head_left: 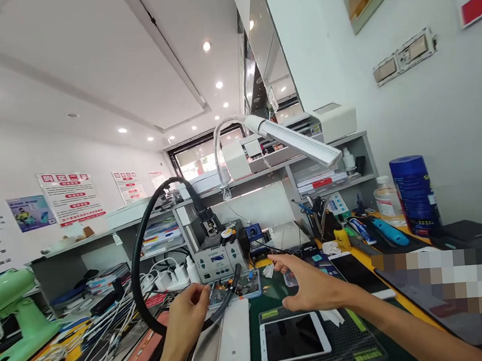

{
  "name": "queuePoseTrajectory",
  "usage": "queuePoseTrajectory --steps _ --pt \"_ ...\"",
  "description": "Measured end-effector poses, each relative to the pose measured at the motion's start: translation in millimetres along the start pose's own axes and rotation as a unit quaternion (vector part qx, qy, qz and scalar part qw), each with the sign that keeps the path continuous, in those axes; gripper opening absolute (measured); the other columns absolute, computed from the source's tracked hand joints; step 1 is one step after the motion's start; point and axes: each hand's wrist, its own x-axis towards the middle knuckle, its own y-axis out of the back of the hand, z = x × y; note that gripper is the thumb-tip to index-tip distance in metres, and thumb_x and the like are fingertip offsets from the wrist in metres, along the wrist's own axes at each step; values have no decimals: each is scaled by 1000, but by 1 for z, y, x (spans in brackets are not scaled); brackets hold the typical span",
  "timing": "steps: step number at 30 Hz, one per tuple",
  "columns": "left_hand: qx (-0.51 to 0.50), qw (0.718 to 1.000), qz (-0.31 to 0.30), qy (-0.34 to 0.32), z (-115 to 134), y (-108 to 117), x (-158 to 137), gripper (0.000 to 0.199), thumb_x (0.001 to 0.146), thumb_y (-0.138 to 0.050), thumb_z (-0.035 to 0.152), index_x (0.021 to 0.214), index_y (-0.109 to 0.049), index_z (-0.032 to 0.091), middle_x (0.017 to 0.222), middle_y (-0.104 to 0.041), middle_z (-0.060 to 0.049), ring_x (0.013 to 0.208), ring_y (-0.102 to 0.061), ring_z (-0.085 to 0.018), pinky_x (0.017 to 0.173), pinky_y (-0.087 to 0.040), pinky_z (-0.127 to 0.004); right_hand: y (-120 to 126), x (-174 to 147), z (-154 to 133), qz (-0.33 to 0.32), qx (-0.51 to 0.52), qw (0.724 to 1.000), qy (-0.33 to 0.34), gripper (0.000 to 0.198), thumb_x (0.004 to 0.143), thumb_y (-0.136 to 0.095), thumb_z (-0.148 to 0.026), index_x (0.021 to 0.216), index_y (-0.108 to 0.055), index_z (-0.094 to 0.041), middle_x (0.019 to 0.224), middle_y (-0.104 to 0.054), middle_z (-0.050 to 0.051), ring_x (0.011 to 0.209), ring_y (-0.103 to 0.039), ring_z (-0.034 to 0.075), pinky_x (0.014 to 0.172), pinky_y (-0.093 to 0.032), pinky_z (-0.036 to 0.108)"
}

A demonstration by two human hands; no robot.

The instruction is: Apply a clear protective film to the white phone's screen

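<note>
A white-framed tablet (295,338) with a dark screen lies face up on a dark perforated mat (339,355). Over the far side of that mat, my right hand (308,280) reaches forward, thumb and fingers apart, with nothing visible in it. My left hand (188,310) is closed, its thumb and fingertips curled together beside a black hose (138,275). Whatever it may hold cannot be made out. Below it lie a white tablet (234,340) and a gold-coloured device (206,350), backs up. A clear tray (254,284) of small parts sits just beyond my left hand.
A grey hot-air station (217,261) and a blue soldering unit (254,237) stand behind. Overhead hangs a white lamp (300,140). Cables (110,316) and a green fan (22,322) crowd the left. At right are another tablet (361,274) and a blue canister (415,196).
</note>
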Motion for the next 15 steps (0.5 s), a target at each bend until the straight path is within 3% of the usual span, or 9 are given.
queuePoseTrajectory --steps 3,6,8,10,12,15 --pt "-62 997 -20 -34 8 -6 -2 54 88 -45 67 84 -70 19 79 -73 -7 78 -67 -28 71 -52 -33 4 -6 -1 -31 -58 998 5 107 67 -82 -33 161 -33 -24 144 -49 16 132 -46 36 105 -43 47" --pt "-116 984 -95 -96 15 -12 -10 48 91 -53 63 99 -73 21 107 -75 -9 102 -69 -30 91 -53 -37 4 -8 -2 -48 -77 996 7 109 64 -83 -31 161 -33 -24 141 -51 15 129 -49 35 107 -43 46" --pt "-120 967 -171 -147 20 -14 -16 44 88 -63 57 117 -71 26 137 -64 -11 130 -57 -33 110 -45 -43 3 -9 -4 -64 -80 995 11 110 63 -82 -30 161 -32 -24 139 -52 14 127 -51 34 107 -42 47" --pt "-86 951 -241 -174 25 -15 -20 56 81 -75 50 132 -65 31 156 -48 -10 146 -42 -36 118 -36 -51 2 -9 -6 -84 -84 993 13 111 63 -83 -31 161 -32 -24 139 -51 14 127 -51 34 107 -42 47" --pt "-45 939 -288 -184 31 -18 -22 69 73 -81 40 138 -60 33 160 -42 -11 147 -40 -38 119 -34 -54 1 -10 -8 -100 -94 990 21 110 63 -82 -31 161 -33 -24 139 -51 14 127 -50 35 107 -42 47" --pt "-25 932 -297 -209 38 -24 -21 67 71 -79 30 136 -59 30 153 -48 -11 139 -49 -35 118 -38 -49 0 -12 -10 -100 -116 988 33 108 63 -81 -28 160 -35 -23 138 -52 14 126 -51 34 109 -41 46"
